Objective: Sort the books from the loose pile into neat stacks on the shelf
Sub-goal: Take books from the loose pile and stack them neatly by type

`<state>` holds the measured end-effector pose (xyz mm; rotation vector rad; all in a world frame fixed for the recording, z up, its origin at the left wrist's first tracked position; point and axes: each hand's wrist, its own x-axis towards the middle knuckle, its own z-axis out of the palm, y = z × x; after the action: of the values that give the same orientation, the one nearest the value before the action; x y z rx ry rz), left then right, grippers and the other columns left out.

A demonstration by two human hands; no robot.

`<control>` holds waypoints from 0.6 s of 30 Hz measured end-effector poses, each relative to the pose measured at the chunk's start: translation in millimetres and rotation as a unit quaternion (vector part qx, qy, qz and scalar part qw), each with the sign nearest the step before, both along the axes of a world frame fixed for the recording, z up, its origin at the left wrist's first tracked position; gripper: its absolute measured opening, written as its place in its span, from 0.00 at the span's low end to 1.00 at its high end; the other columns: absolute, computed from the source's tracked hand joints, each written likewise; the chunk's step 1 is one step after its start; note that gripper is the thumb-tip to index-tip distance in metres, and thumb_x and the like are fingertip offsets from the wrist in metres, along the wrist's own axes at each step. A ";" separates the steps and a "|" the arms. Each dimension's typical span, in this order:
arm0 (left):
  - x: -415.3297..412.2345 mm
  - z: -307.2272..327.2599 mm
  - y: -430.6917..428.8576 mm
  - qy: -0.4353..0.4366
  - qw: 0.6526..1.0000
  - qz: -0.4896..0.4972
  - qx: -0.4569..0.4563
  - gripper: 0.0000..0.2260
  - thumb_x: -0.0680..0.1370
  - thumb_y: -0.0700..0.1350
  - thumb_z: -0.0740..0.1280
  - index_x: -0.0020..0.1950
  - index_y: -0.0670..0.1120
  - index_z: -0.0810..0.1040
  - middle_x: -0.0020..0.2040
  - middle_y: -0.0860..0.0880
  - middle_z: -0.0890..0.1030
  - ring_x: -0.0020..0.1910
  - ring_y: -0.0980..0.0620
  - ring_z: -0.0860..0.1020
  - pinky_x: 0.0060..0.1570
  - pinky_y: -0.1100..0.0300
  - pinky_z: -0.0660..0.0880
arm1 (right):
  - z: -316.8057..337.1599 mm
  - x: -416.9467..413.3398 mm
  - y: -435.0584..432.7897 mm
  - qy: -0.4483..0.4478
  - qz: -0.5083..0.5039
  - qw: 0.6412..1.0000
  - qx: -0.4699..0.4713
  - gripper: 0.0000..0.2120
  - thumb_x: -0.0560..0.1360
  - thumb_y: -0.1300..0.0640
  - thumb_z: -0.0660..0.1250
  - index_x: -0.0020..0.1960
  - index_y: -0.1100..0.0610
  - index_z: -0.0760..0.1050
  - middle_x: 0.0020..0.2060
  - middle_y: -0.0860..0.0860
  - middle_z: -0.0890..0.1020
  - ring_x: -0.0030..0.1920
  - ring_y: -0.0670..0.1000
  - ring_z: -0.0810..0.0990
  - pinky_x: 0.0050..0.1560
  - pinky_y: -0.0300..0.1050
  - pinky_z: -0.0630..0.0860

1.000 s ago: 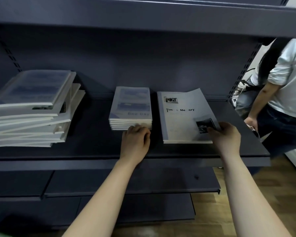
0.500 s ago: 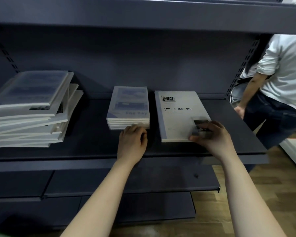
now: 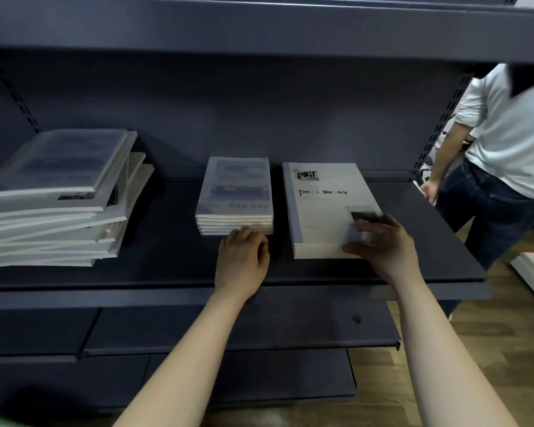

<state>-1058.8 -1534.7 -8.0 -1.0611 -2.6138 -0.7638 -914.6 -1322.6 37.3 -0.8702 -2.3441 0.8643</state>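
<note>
On the dark shelf (image 3: 167,269) a loose, crooked pile of white and blue books (image 3: 59,192) lies at the left. A small neat stack titled "Fine Day" (image 3: 238,192) sits in the middle. Beside it on the right lies a larger stack titled "Time & Memory" (image 3: 321,211). My left hand (image 3: 242,260) rests on the shelf with bent fingers touching the small stack's front edge. My right hand (image 3: 383,245) holds the large stack's near right corner, fingers on the top cover and thumb along the front edge.
Another person in a white shirt and jeans (image 3: 506,134) stands close to the shelf's right end. An upper shelf (image 3: 259,23) overhangs the books. Lower shelves (image 3: 290,331) jut out below, over a wooden floor (image 3: 475,349).
The top large book, lifted at its right side a second ago, now lies flat on its stack. My right hand slid left along its near corner. The person on the right shifted.
</note>
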 end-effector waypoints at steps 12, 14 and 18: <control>-0.6 3.4 -4.5 -0.024 0.999 -0.029 0.026 0.06 0.78 0.44 0.62 0.51 0.47 0.78 0.51 0.50 0.77 0.53 0.50 0.72 0.53 0.55 0.69 | -9.5 -5.8 5.4 -0.067 0.010 0.996 0.065 0.21 0.64 0.48 0.77 0.56 0.48 0.80 0.61 0.49 0.74 0.71 0.60 0.62 0.71 0.62 0.51; 0.8 6.8 -7.9 -0.038 0.997 -0.037 0.054 0.06 0.78 0.42 0.63 0.51 0.45 0.78 0.50 0.49 0.77 0.52 0.50 0.72 0.53 0.57 0.70 | -10.5 -7.8 0.7 -0.088 0.011 0.991 0.098 0.19 0.68 0.50 0.74 0.58 0.50 0.79 0.66 0.48 0.73 0.74 0.58 0.57 0.72 0.62 0.42; 1.7 19.2 -20.8 -0.023 0.996 -0.035 0.074 0.07 0.79 0.42 0.62 0.53 0.45 0.78 0.50 0.48 0.78 0.53 0.49 0.73 0.51 0.58 0.71 | -13.5 -13.4 -23.3 -0.028 0.062 0.993 0.093 0.16 0.70 0.59 0.70 0.57 0.56 0.80 0.62 0.53 0.77 0.68 0.56 0.69 0.71 0.52 0.59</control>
<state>-1057.2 -1555.4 11.2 -1.1093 -2.5217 -0.9918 -927.9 -1345.9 23.8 -0.6857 -2.5012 0.6634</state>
